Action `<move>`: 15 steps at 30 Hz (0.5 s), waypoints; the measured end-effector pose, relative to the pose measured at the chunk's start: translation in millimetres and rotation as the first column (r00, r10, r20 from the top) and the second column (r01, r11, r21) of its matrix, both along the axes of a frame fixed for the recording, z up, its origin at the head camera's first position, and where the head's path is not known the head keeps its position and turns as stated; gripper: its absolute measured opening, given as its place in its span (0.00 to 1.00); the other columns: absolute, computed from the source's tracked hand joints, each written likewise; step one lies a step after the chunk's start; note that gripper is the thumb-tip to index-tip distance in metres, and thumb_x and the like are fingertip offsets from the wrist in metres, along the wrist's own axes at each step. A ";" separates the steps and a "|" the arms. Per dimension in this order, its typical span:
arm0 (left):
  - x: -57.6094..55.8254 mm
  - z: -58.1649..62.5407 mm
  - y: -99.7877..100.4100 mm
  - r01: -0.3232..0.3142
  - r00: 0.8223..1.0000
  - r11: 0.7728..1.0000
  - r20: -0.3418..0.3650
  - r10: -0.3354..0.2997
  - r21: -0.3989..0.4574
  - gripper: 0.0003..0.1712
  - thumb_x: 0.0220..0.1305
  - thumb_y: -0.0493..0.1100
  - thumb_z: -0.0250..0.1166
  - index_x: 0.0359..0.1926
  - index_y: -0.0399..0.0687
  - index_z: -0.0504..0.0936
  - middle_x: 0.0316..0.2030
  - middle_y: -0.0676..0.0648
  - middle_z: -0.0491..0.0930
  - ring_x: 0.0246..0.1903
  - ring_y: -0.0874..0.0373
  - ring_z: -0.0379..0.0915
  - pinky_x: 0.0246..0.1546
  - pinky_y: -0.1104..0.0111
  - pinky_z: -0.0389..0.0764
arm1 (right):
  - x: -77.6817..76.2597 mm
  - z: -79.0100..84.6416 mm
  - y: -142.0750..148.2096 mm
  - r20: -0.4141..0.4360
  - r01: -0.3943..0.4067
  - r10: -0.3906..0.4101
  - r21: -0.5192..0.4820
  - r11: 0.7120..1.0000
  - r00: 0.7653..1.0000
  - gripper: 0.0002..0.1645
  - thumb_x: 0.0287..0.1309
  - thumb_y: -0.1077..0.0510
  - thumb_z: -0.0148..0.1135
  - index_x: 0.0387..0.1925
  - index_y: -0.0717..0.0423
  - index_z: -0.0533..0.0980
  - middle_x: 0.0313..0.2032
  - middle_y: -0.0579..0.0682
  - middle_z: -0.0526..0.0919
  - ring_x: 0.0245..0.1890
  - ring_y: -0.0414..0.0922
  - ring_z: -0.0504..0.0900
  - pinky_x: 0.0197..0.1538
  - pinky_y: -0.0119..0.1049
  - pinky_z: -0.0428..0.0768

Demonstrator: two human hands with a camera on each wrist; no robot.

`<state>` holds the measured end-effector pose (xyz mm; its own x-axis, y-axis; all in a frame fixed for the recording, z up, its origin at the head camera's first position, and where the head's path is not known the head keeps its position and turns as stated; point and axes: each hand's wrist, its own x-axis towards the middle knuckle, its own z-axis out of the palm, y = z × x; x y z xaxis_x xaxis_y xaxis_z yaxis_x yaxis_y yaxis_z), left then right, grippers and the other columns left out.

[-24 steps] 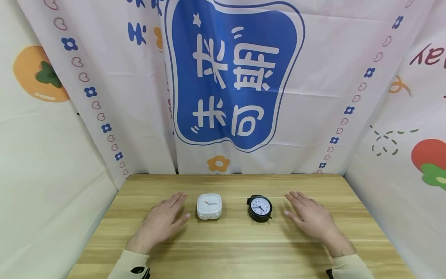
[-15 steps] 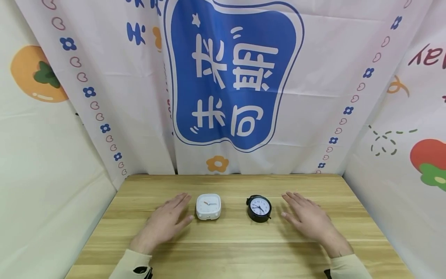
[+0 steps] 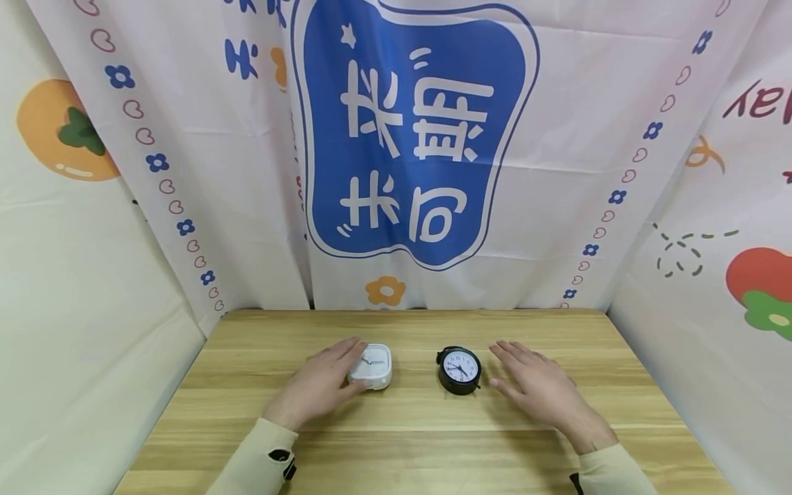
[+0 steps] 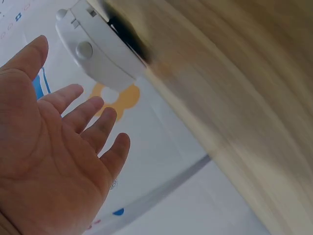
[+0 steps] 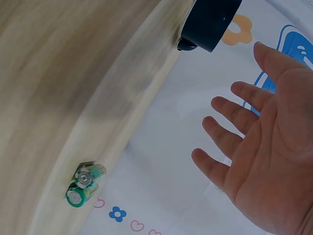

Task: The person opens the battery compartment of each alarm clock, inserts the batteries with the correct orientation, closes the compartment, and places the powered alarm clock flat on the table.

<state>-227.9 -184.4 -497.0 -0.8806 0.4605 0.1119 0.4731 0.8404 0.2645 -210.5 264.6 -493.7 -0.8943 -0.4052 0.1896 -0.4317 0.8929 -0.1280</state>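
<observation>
A small white square clock [image 3: 375, 364] lies face up on the wooden table, left of centre. My left hand [image 3: 324, 381] is at its left side, and its fingertips and thumb overlap the clock's edge in the head view. The left wrist view shows this hand [image 4: 54, 152] with spread, gently bent fingers below the clock's footed side [image 4: 93, 46]. A round black alarm clock [image 3: 460, 369] with a white dial stands to the right. Just right of it hovers my right hand [image 3: 541, 385], fingers extended. In the right wrist view the black clock [image 5: 208, 22] is apart from the fingertips.
Two green-ended batteries [image 5: 82, 183] lie together on the table in the right wrist view; the right hand hides them from the head camera. The wooden table [image 3: 396, 457] ends against a printed cloth backdrop [image 3: 557, 137], with cloth walls on both sides.
My left hand has moved right, from beside the white clock to overlapping its left edge. My right hand has shifted slightly left toward the black clock. Both clocks stay in place.
</observation>
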 end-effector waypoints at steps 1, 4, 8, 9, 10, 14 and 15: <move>-2.7 -0.3 2.4 0.003 1.000 1.000 0.014 -0.003 0.005 0.48 0.84 0.63 0.73 0.90 0.43 0.71 0.88 0.35 0.71 0.85 0.32 0.73 0.86 0.33 0.78 | -0.4 0.3 -0.8 -0.001 -0.002 0.002 0.001 1.000 1.000 0.42 0.85 0.40 0.70 0.87 0.54 0.73 0.84 0.61 0.79 0.84 0.67 0.79 0.85 0.71 0.79; -10.1 -1.8 8.4 -0.001 0.998 1.000 0.059 0.000 0.019 0.50 0.83 0.65 0.73 0.91 0.46 0.70 0.90 0.36 0.69 0.86 0.31 0.71 0.86 0.30 0.76 | -1.7 0.6 -3.6 -0.007 -0.006 0.006 0.010 1.000 1.000 0.42 0.84 0.40 0.70 0.87 0.54 0.73 0.84 0.61 0.79 0.84 0.66 0.79 0.86 0.70 0.79; -18.4 -3.6 13.2 -0.001 0.994 1.000 0.113 -0.002 0.030 0.52 0.81 0.67 0.74 0.91 0.46 0.69 0.91 0.35 0.67 0.87 0.30 0.70 0.86 0.28 0.74 | -3.0 0.2 -7.9 -0.009 -0.010 0.011 0.023 1.000 1.000 0.43 0.84 0.39 0.69 0.87 0.54 0.73 0.84 0.60 0.79 0.84 0.66 0.79 0.85 0.69 0.80; -20.1 -3.4 14.2 -0.003 0.992 1.000 0.128 -0.001 0.031 0.53 0.80 0.67 0.75 0.92 0.47 0.68 0.91 0.35 0.67 0.87 0.29 0.69 0.87 0.28 0.74 | -3.3 0.2 -9.0 -0.009 -0.012 0.012 0.026 1.000 1.000 0.42 0.84 0.39 0.69 0.87 0.54 0.73 0.84 0.60 0.79 0.84 0.66 0.79 0.85 0.69 0.80; -21.9 -3.4 15.3 -0.005 0.990 0.999 0.141 0.000 0.034 0.54 0.80 0.67 0.75 0.92 0.47 0.68 0.91 0.35 0.66 0.87 0.29 0.69 0.87 0.27 0.73 | -3.7 0.1 -9.8 -0.007 -0.013 0.013 0.028 1.000 1.000 0.43 0.84 0.39 0.69 0.87 0.54 0.73 0.84 0.60 0.79 0.84 0.66 0.79 0.85 0.69 0.80; -28.8 -3.9 18.9 -0.010 0.983 0.999 0.186 0.001 0.050 0.56 0.77 0.67 0.78 0.92 0.47 0.67 0.91 0.34 0.66 0.87 0.28 0.68 0.87 0.27 0.73 | -5.0 -0.1 -11.9 -0.005 -0.019 0.019 0.040 0.999 1.000 0.42 0.84 0.39 0.70 0.87 0.54 0.74 0.84 0.60 0.79 0.84 0.65 0.80 0.85 0.68 0.81; -30.6 -4.2 19.7 -0.011 0.981 0.999 0.194 0.001 0.052 0.57 0.76 0.66 0.79 0.92 0.47 0.67 0.91 0.34 0.66 0.87 0.27 0.68 0.87 0.27 0.72 | -5.3 -0.2 -11.9 -0.005 -0.020 0.020 0.040 0.999 1.000 0.42 0.84 0.39 0.70 0.87 0.54 0.74 0.84 0.59 0.79 0.84 0.65 0.80 0.85 0.68 0.81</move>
<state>-258.5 -164.6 -501.3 -0.8907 0.4530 -0.0378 0.4032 0.8257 0.3945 -215.8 252.7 -493.9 -0.8851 -0.4303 0.1775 -0.4500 0.8885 -0.0897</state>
